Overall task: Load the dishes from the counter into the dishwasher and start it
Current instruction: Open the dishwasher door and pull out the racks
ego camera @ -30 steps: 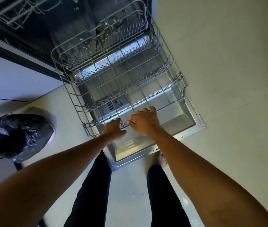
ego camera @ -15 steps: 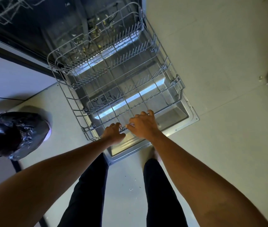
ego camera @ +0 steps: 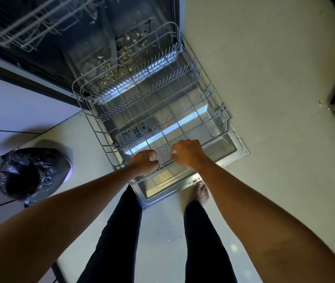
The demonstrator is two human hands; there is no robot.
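Gripping rack (ego camera: 154, 111) near rim, L hand (ego camera: 145, 163), R hand (ego camera: 189, 153); level.

The rack (ego camera: 101, 129) is sitting out over the flat door (ego camera: 162, 186), gaping open from above; its upright tine rows are barring sideways passes. The left grip (ego camera: 145, 162) and right grip (ego camera: 189, 153) are occupying its near rim. A bin (ego camera: 33, 174) is standing left, apart, leaving a strip of floor (ego camera: 275, 99) between; rightward the floor is lying open.
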